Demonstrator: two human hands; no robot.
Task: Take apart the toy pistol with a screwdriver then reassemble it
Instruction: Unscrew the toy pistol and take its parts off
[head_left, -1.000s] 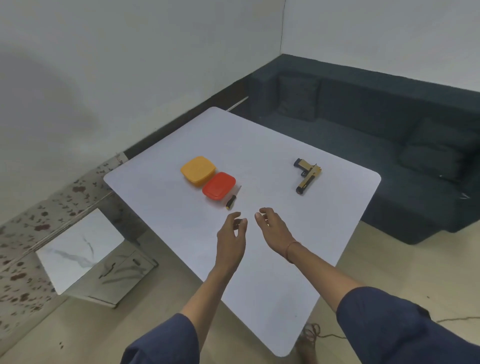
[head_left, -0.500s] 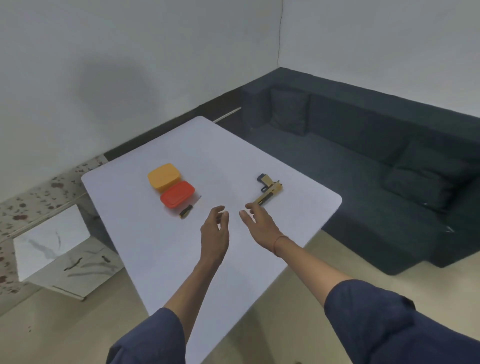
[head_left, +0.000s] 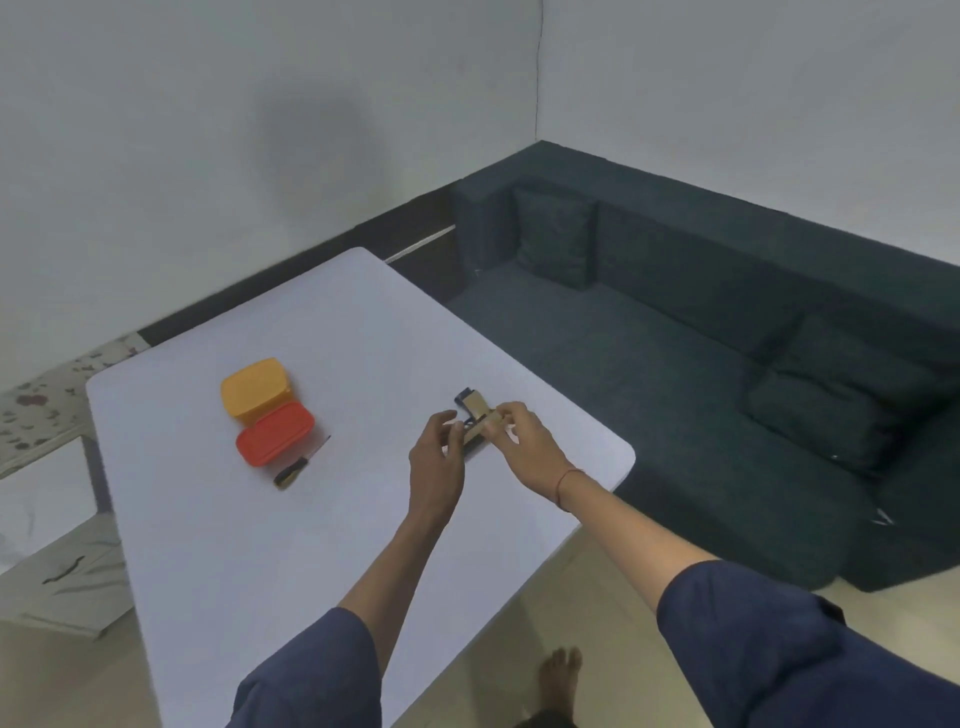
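Right of the red box (head_left: 275, 434), toward the table's edge, I see the toy pistol (head_left: 474, 415) caught between both hands over the white table (head_left: 260, 561). I cannot tell whether it is lifted or resting on the surface. My view shows the right hand (head_left: 524, 441) pinching the tan body between thumb and curled fingers. The left hand (head_left: 436, 457) meets the pistol's nearer, dark end with its fingers bent and bunched together and its thumb raised. Blur hides whether they actually clamp it.

Just beside the red box, on its near right, lies the screwdriver (head_left: 297, 464), untouched, with its black-and-yellow handle toward me and its shaft angled away. A yellow box (head_left: 254, 387) sits against the red box's far side. Well to the right of the red box runs a dark sofa (head_left: 727, 338) with cushions.
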